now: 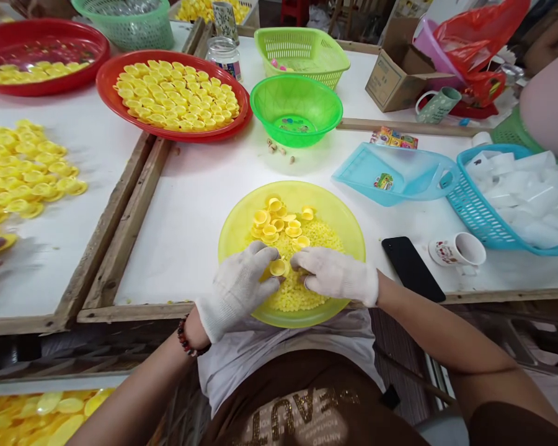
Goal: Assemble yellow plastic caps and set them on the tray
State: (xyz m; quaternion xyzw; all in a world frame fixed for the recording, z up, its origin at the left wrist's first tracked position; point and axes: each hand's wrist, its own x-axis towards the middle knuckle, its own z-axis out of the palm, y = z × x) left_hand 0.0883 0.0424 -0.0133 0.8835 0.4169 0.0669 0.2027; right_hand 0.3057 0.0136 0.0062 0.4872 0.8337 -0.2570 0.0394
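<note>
White table [181, 241] edged with wood, bearing a yellow bowl [230, 232] with our gloved hands over it.
We see the left hand [244, 279] and right hand [337, 274] slightly apart, fingers curled, a yellow cup [278, 267] between them; we cannot tell whether either grips it. Other cups [270, 230] lie on yellow beads [323, 235] inside the bowl, with a phone [413, 267] to its right.

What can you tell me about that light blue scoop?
The scoop looks like translucent blue plastic, with a wide tray, raised sides and a rounded, looped handle. A small colourful picture marks its bottom. It lies open side up on the white table, no hand on it, handle toward the blue basket on the right; whether they touch is unclear.
</note>
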